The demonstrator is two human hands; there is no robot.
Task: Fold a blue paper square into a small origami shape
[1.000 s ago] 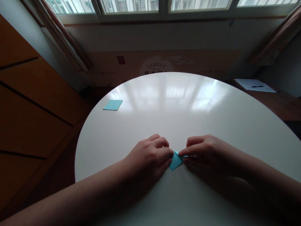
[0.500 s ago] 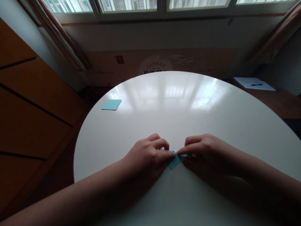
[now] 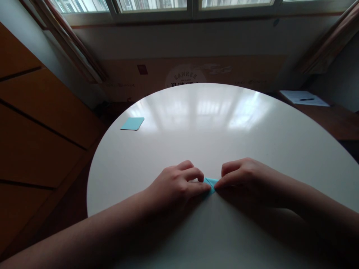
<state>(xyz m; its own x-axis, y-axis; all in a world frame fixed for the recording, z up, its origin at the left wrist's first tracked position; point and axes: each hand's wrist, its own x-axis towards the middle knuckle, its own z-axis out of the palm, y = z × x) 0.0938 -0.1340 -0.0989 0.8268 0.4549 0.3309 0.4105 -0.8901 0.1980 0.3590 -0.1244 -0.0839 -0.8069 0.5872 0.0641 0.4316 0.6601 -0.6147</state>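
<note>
A small folded piece of light blue paper lies on the white table between my two hands, with a crease or flap edge running slantwise across it. My left hand comes from the left, its fingers bent and its index fingertip pressing on the paper. From the right, my right hand grips the paper's right corner with its fingers curled together. Both hands cover much of the paper, so its full outline is hidden.
A square stack of light blue paper sits near the far left edge of the round white table. Beyond the table on the right, white sheets with a dark pen rest on a brown surface.
A blue flap that pointed down towards me has been folded up, so the paper now looks smaller and flatter. My right fingertips have shifted slightly down onto its right corner.
</note>
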